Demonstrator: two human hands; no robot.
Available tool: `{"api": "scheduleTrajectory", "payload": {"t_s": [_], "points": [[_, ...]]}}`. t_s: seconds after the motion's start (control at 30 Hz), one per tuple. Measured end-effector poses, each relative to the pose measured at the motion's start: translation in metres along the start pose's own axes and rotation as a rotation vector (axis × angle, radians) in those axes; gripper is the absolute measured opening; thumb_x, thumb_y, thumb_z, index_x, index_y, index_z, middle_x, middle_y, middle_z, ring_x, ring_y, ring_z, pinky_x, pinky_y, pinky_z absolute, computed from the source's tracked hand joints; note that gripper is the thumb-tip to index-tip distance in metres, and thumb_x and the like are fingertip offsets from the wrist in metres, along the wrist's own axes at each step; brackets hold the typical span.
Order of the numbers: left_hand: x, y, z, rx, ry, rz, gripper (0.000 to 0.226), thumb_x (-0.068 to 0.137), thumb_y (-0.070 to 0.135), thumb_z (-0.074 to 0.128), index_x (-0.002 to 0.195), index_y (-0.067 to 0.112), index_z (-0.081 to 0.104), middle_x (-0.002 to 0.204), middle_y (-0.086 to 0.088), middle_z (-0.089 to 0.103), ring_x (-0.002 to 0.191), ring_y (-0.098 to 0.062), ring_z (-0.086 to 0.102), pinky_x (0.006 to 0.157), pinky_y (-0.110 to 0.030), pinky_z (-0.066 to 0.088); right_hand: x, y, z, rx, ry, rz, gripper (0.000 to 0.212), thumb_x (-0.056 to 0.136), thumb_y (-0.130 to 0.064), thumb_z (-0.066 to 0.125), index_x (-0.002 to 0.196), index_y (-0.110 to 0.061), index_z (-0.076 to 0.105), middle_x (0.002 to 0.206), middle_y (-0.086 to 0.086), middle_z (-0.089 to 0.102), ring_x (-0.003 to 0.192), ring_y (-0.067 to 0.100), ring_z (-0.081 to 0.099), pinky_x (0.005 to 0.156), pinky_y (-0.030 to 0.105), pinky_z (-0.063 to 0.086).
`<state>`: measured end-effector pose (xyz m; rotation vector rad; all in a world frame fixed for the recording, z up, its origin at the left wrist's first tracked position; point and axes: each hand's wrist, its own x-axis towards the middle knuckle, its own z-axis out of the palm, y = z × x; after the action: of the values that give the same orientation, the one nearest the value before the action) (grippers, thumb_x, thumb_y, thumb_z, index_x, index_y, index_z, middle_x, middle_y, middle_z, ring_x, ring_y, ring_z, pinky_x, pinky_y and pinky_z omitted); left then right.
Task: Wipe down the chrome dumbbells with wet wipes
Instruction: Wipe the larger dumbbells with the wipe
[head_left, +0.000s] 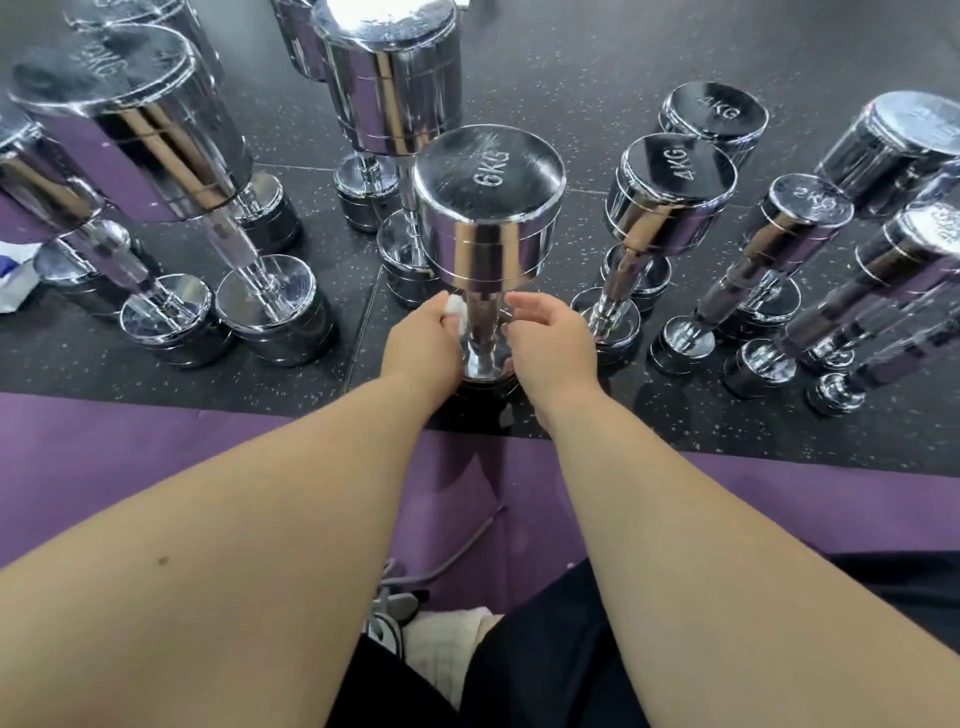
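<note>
Two hands at the 6KG dumbbell (488, 208), upright on the dark floor (597, 62).
Stood on end at the centre, with other dumbbells (670, 197) ranged from 9 round to 3 o'clock. Pinched a white wipe (456, 306) in the left hand (421, 338), fingers curled round it, and pressed it to the handle (480, 317) at 9 o'clock. Held the right hand (550, 338) just beside the handle at 3 o'clock, fingers loosely curled; could not tell whether gripping or only near.
</note>
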<state>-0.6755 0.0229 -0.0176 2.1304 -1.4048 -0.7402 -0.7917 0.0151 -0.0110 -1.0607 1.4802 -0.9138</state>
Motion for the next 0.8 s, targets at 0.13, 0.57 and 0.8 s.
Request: {"api": "scheduleTrajectory", "payload": {"t_s": [0.13,0.57,0.8], "points": [[0.003,-0.006,-0.008,-0.006,-0.111,-0.064,0.051,0.106,0.033,0.028,0.099,0.001,0.067,0.105,-0.018,0.063,0.099,-0.031,0.054,0.077,-0.029,0.032,0.000,-0.008,0.006,-0.020,-0.090,-0.032,0.028,0.059,-0.018,0.050,0.072,-0.032,0.072,0.075,-0.007,0.071,0.066,0.016,0.059,0.070,0.043,0.055],[0.019,0.001,-0.026,0.170,-0.138,0.189,0.031,0.097,0.015,0.045,0.072,0.028,0.057,0.079,-0.001,0.060,0.085,-0.026,0.052,0.073,-0.026,0.034,0.008,-0.014,-0.011,0.116,0.016,0.033,0.043,0.080,0.010,0.039,0.080,-0.021,0.069,0.083,-0.003,0.070,0.078,0.017,0.063,0.069,0.032,0.053],[-0.013,-0.021,-0.044,0.372,-0.408,0.008,0.022,0.097,0.025,0.058,0.085,0.010,0.068,0.081,-0.014,0.060,0.077,-0.024,0.053,0.058,-0.024,0.040,-0.019,-0.047,-0.001,-0.063,-0.384,-0.136,0.009,0.086,-0.011,0.073,0.090,-0.018,0.069,0.084,-0.004,0.068,0.074,0.006,0.059,0.066,0.014,0.049]]}}
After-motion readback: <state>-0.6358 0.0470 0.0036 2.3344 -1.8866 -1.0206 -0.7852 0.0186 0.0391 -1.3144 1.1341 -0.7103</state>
